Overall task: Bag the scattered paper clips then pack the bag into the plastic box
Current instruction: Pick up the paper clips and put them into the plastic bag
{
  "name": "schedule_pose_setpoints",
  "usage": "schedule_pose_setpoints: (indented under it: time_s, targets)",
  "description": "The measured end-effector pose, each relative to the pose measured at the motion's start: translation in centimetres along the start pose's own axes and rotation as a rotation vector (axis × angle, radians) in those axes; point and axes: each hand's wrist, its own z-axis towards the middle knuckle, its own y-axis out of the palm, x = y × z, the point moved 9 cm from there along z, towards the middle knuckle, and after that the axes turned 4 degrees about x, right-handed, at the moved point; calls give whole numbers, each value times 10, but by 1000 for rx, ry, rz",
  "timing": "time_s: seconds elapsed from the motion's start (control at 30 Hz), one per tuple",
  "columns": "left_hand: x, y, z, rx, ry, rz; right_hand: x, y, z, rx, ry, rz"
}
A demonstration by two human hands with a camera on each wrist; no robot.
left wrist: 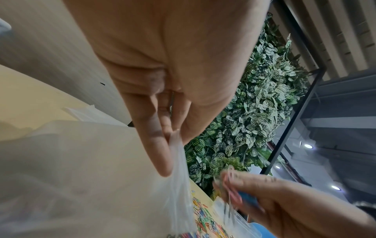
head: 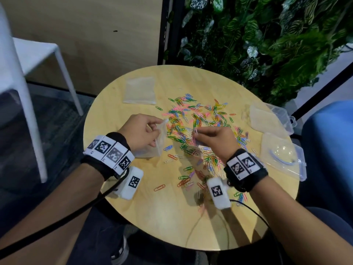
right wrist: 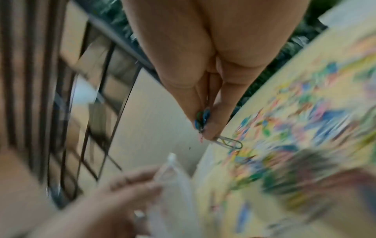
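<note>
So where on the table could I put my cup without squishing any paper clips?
Bare wood shows along the near edge of the table, between the two forearms, and at the far left, between the flat bag and the left hand. The middle is crowded with paper clips, and the right edge holds plastic boxes.

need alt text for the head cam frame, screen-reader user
Over a round light-wood table, the left hand pinches a clear plastic bag by its top edge while the right hand pinches a few coloured paper clips above the scattered pile of clips. Clear plastic boxes sit at the right edge.
</note>
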Motion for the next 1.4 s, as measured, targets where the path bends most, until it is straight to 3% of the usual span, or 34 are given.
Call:
schedule_pose_setpoints:
  time_s: [0.1, 0.2, 0.33, 0.43, 0.57, 0.63, 0.73, 0.8, 0.9, 1.0, 1.17, 1.3, 1.4]
  targets:
    - [2, 6, 4, 1, 3, -31, -13, 36, 0, -96, 180, 473]
    - [4, 10, 7, -5, 9, -73, -14, 74, -5, -161, 276, 596]
    - [3, 12, 7, -18, -11, -108, 1, 98, -1, -139, 276, 389]
    - [-1, 13, 5, -38, -36, -115, -16, 109, -4, -277, 66, 68]
    - [13, 17, -4, -80, -19, -170, -47, 101, -9, -248, -272, -486]
    - [18, 18, -7, -93, -3, -183, -50, 106, -14, -323, -363, -703]
    - [12, 18, -5, -83, 15, -106, -43, 114, -25, -472, -404, -726]
    - [2, 13, 0, -56, -7, -80, -49, 101, -32, -449, -453, -590]
    - [1, 9, 1, -51, -15, -102, -44, 45, -35, -335, -353, -490]
    - [4, 10, 1, -40, 4, -102, -6, -16, -34, -323, -207, -787]
    - [16, 19, -1, -46, 31, -58, 67, -97, -59, -341, 232, -1194]
    - [16, 23, 3, -42, 16, -38, 87, -116, -90, -297, 383, -1227]
    - [15, 24, 6, -37, 11, -20, 85, -95, -106, -331, 353, -1168]
